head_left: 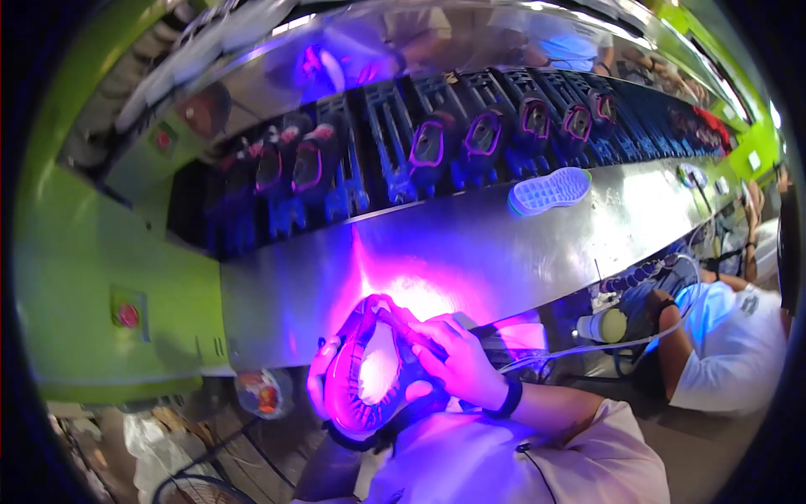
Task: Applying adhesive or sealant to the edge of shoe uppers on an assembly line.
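A shoe upper is in both my hands, its underside turned up toward me and lit violet-pink. Inside its gathered, pleated edge shows a pale bottom. My left hand grips the side of the upper, fingers curled round it. From the other side my right hand closes on it, fingers near the narrow far end. Whether those right fingers also pinch a small tool, I cannot make out. A pale shoe sole lies farther off on the metal ledge, tread side up.
Beyond the metal ledge runs a dark slatted rack bearing several shoe uppers. A green panel with a red button closes the left. At right sit a co-worker in white, a tub and hoses.
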The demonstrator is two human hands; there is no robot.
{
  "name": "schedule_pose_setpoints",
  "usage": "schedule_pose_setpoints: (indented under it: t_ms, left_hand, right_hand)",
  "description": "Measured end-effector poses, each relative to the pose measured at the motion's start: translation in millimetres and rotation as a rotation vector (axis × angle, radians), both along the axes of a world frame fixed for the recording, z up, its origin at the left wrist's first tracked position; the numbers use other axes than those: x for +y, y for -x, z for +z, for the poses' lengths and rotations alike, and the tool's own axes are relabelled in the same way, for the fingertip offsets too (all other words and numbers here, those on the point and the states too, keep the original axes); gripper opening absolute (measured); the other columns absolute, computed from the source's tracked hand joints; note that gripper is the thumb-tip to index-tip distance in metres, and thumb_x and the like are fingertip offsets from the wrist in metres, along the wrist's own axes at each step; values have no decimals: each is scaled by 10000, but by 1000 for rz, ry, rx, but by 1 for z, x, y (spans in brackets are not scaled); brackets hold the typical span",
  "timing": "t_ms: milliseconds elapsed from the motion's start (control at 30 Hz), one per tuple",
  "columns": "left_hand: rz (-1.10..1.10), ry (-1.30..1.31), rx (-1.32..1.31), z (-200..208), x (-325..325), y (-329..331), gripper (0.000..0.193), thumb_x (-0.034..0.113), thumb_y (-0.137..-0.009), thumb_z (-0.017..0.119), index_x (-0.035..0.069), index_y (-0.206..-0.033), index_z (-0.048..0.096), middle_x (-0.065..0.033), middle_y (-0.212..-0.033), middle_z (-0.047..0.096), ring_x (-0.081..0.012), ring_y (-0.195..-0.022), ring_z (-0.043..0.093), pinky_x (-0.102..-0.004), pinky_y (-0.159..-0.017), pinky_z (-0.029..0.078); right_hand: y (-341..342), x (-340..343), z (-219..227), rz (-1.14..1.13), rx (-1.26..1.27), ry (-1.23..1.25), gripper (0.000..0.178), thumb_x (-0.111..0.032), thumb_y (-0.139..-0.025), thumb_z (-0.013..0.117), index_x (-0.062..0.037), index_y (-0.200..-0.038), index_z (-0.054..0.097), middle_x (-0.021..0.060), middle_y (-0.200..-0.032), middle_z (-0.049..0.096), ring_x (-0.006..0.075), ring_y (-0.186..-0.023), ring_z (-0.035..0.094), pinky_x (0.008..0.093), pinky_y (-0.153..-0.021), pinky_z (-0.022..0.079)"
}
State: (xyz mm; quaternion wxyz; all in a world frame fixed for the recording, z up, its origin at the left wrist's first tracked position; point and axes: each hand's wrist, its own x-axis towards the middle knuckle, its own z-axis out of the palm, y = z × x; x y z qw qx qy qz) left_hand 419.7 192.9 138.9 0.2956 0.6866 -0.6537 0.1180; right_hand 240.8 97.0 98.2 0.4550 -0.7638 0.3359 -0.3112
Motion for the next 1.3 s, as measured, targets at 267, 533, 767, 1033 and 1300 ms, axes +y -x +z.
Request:
schedule_pose_setpoints:
  t_ms: [267, 533, 767, 1033, 1300]
  left_hand:
    - [-546, 28, 203, -43, 53, 1, 949, 489, -853, 816, 27, -1508, 308, -177, -1397, 506, -328, -1291, 566, -556, -1170, 354]
    - [-492, 215, -104, -77, 77, 35, 502, 349, -962, 545, 399, -1457, 479, 94, -1553, 494, -167, -1467, 438, -515, -1254, 198]
    - [-752, 108, -14, -67, 73, 20, 504, 326, -963, 566, 411, -1454, 494, 125, -1505, 542, -144, -1420, 479, -470, -1238, 204]
    - [-774, 126, -15, -59, 66, 18, 525, 314, -966, 602, 377, -1476, 496, 115, -1514, 541, -138, -1412, 486, -506, -1266, 128]
    - [-741, 118, -10, -69, 77, 23, 486, 365, -975, 596, 426, -1448, 500, 111, -1557, 492, -181, -1470, 413, -542, -1263, 121]
  right_hand:
    - [50, -12, 21, 34, -56, -594, 353, -156, -986, 710, -35, -1316, 672, 95, -1147, 701, 152, -978, 668, 312, -823, 543]
    - [16, -52, 7, -13, 245, -145, 321, -161, -959, 714, -21, -1247, 699, 156, -1124, 740, 221, -960, 710, 353, -844, 548]
    - [18, -53, 10, -2, 195, -529, 344, -121, -970, 712, -8, -1294, 687, 123, -1048, 749, 86, -850, 655, 299, -696, 559]
    - [30, -36, 19, -9, 268, -411, 325, -169, -967, 722, -86, -1281, 713, 171, -1191, 745, 236, -1055, 729, 347, -904, 554]
    - [39, -6, 20, -35, 172, -470, 340, -100, -961, 714, -85, -1300, 705, 149, -1155, 744, 225, -1030, 708, 326, -911, 537]
